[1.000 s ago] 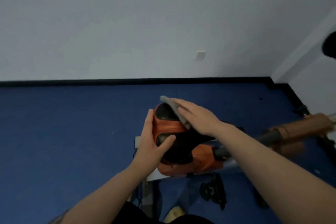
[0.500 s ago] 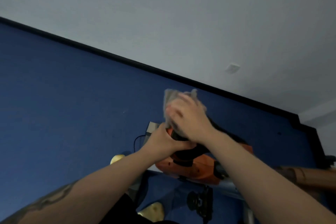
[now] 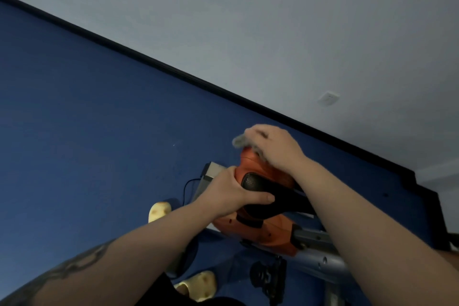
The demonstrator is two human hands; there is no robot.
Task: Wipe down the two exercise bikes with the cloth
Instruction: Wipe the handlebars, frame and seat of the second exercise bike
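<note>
Cloth sits bunched under our right hand, at 12 o'clock on the orange-and-black saddle; our left hand grips the saddle's side.

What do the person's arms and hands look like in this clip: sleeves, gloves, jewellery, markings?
Both forearms are bare, with no sleeves in view. The left hand and right hand wear no gloves, and no rings or watch show. A dark tattoo with a chain-like pattern runs along the left forearm.
</note>
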